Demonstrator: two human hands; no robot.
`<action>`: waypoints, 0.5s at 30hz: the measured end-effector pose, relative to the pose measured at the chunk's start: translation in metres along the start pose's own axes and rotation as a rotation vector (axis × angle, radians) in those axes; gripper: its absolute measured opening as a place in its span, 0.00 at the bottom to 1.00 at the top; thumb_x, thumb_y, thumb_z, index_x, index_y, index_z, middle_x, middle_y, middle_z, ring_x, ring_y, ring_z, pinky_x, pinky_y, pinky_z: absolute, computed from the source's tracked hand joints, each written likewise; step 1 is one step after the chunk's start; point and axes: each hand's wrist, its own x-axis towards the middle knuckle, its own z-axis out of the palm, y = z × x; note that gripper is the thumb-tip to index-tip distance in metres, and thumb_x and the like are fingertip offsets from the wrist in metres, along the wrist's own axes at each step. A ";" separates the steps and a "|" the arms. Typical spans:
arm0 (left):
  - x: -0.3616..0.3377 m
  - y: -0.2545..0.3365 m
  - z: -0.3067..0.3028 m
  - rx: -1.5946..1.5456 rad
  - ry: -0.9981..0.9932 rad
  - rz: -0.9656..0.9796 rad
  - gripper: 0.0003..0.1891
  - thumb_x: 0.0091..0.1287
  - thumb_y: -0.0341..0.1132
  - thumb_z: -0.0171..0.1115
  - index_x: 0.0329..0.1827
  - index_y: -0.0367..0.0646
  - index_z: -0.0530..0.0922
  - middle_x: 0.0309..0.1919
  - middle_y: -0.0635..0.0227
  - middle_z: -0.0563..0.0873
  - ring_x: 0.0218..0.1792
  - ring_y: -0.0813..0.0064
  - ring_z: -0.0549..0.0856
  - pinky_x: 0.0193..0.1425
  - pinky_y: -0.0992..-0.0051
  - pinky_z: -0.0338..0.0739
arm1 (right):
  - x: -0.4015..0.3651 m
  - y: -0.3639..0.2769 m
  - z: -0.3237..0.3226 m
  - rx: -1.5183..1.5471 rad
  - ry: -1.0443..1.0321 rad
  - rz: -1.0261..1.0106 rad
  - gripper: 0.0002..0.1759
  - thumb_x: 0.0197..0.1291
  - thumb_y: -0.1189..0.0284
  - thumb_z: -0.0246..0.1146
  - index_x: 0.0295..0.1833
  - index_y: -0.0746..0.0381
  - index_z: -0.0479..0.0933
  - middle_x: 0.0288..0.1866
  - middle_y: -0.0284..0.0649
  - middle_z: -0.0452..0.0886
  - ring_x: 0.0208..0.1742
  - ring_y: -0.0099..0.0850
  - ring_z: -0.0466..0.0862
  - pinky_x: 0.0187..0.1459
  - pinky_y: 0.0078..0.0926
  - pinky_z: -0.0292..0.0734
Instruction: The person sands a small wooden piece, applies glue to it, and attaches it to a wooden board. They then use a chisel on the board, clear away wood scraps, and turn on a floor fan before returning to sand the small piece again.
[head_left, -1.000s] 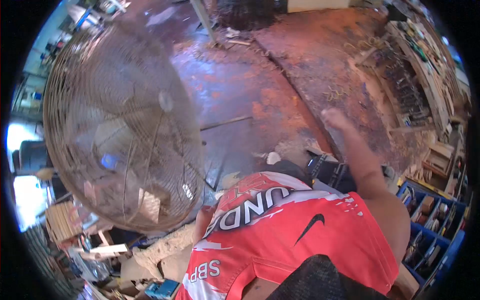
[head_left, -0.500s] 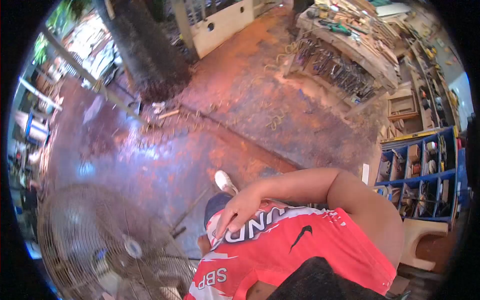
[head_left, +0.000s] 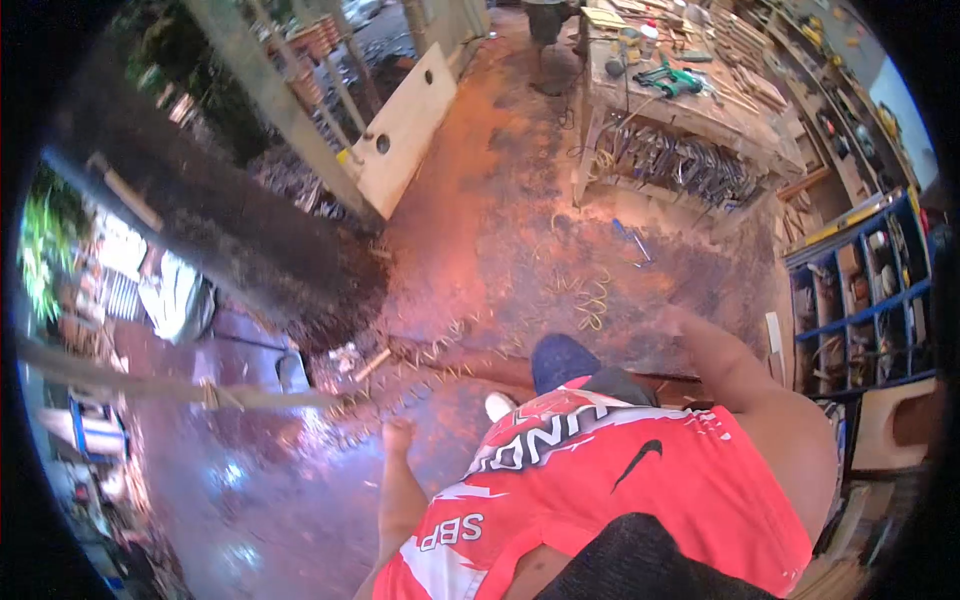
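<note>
My left hand (head_left: 397,432) hangs low beside my body with the fingers curled in, and nothing shows in it. In front of my right side, my right hand (head_left: 685,325) is stretched forward over the floor; it is smeared by motion and its fingers cannot be made out. Neither hand touches a thing that I can see. I wear a red and white sleeveless shirt (head_left: 650,510). Below it show a dark blue trouser knee (head_left: 562,362) and a white shoe (head_left: 499,405).
A workbench (head_left: 740,125) holds a green power tool (head_left: 672,78) and wood pieces, with clamps (head_left: 680,165) beneath. A blue compartment shelf (head_left: 855,330) stands right. A yellow coiled hose (head_left: 590,300) crosses the floor. Left is a thick trunk (head_left: 230,230). Another person's legs (head_left: 545,45) show at the back.
My right hand has left the shirt front and reached forward. My left arm has come into view. The view has moved toward the workbench, the fan has gone out of view, and another person's legs appear.
</note>
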 end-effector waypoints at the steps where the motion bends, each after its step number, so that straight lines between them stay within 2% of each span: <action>1: 0.049 0.052 -0.025 -0.196 0.020 -0.105 0.06 0.64 0.28 0.61 0.29 0.37 0.81 0.19 0.64 0.82 0.19 0.74 0.81 0.21 0.69 0.76 | 0.001 0.010 -0.012 0.249 -0.263 0.239 0.27 0.62 0.52 0.65 0.62 0.55 0.77 0.50 0.53 0.84 0.51 0.50 0.84 0.50 0.45 0.80; 3: 0.139 0.094 -0.049 -0.441 -0.090 -0.125 0.02 0.62 0.22 0.62 0.35 0.35 0.83 0.22 0.68 0.83 0.20 0.78 0.81 0.22 0.75 0.76 | -0.009 -0.024 -0.079 0.817 -0.271 0.651 0.24 0.64 0.53 0.64 0.59 0.57 0.78 0.45 0.48 0.84 0.45 0.45 0.84 0.44 0.43 0.80; 4: 0.178 0.119 -0.054 -0.429 -0.099 -0.111 0.02 0.62 0.22 0.62 0.35 0.35 0.83 0.22 0.68 0.83 0.20 0.78 0.81 0.22 0.75 0.76 | -0.018 -0.050 -0.126 1.057 -0.197 0.872 0.23 0.65 0.53 0.64 0.57 0.58 0.78 0.43 0.46 0.85 0.42 0.43 0.84 0.41 0.41 0.81; 5: 0.212 0.146 -0.056 -0.445 -0.147 -0.091 0.04 0.63 0.22 0.62 0.38 0.34 0.83 0.24 0.68 0.84 0.21 0.79 0.81 0.23 0.76 0.76 | 0.007 -0.043 -0.130 1.078 -0.193 0.876 0.23 0.65 0.53 0.64 0.57 0.58 0.78 0.43 0.46 0.85 0.42 0.43 0.84 0.41 0.41 0.81; 7: 0.263 0.213 -0.056 -0.420 -0.190 -0.054 0.07 0.65 0.23 0.62 0.43 0.33 0.84 0.26 0.68 0.84 0.23 0.80 0.82 0.25 0.79 0.76 | 0.070 -0.016 -0.135 1.396 -0.145 0.727 0.21 0.68 0.52 0.61 0.51 0.58 0.79 0.37 0.41 0.83 0.37 0.34 0.83 0.36 0.33 0.79; 9: 0.318 0.264 -0.037 -0.420 -0.159 -0.043 0.08 0.66 0.24 0.62 0.46 0.33 0.84 0.29 0.68 0.85 0.27 0.80 0.82 0.29 0.81 0.77 | 0.164 0.045 -0.174 1.483 -0.076 0.197 0.21 0.67 0.51 0.62 0.49 0.58 0.79 0.38 0.40 0.83 0.38 0.32 0.82 0.39 0.32 0.80; 10: 0.350 0.285 -0.025 -0.412 -0.162 -0.027 0.08 0.66 0.24 0.62 0.46 0.33 0.84 0.29 0.68 0.85 0.27 0.80 0.82 0.29 0.81 0.77 | 0.172 0.042 -0.281 1.312 0.095 0.120 0.21 0.66 0.52 0.63 0.50 0.59 0.79 0.40 0.36 0.84 0.40 0.31 0.82 0.43 0.34 0.80; 11: 0.377 0.307 -0.021 -0.407 -0.194 0.049 0.08 0.66 0.25 0.63 0.45 0.33 0.84 0.30 0.68 0.86 0.27 0.80 0.82 0.31 0.81 0.77 | 0.198 0.060 -0.355 0.923 0.498 0.073 0.16 0.69 0.57 0.61 0.43 0.59 0.80 0.34 0.35 0.84 0.36 0.28 0.82 0.37 0.32 0.79; 12: 0.409 0.330 -0.018 -0.395 -0.230 0.128 0.07 0.67 0.26 0.63 0.45 0.33 0.84 0.31 0.68 0.86 0.28 0.80 0.83 0.32 0.81 0.78 | 0.219 0.088 -0.422 0.938 0.711 0.142 0.16 0.68 0.58 0.62 0.45 0.60 0.80 0.39 0.36 0.85 0.40 0.29 0.83 0.44 0.34 0.79; 13: 0.445 0.350 -0.013 -0.378 -0.322 0.142 0.07 0.67 0.26 0.63 0.45 0.34 0.84 0.31 0.67 0.87 0.29 0.80 0.83 0.33 0.80 0.79 | 0.248 0.142 -0.475 0.867 0.830 0.201 0.18 0.67 0.57 0.61 0.48 0.60 0.81 0.43 0.42 0.86 0.45 0.35 0.84 0.49 0.36 0.79; 14: 0.474 0.358 -0.016 -0.345 -0.420 0.143 0.07 0.67 0.27 0.63 0.44 0.34 0.84 0.32 0.67 0.87 0.29 0.80 0.83 0.34 0.79 0.80 | 0.257 0.177 -0.538 0.643 1.023 0.426 0.18 0.66 0.56 0.61 0.50 0.58 0.81 0.45 0.46 0.85 0.47 0.41 0.85 0.49 0.38 0.79; 15: 0.500 0.356 -0.009 -0.337 -0.452 0.095 0.07 0.67 0.27 0.63 0.45 0.34 0.83 0.32 0.66 0.87 0.30 0.79 0.84 0.34 0.78 0.80 | 0.268 0.229 -0.584 0.646 1.114 0.526 0.20 0.65 0.55 0.61 0.51 0.59 0.81 0.47 0.50 0.84 0.50 0.45 0.84 0.50 0.40 0.79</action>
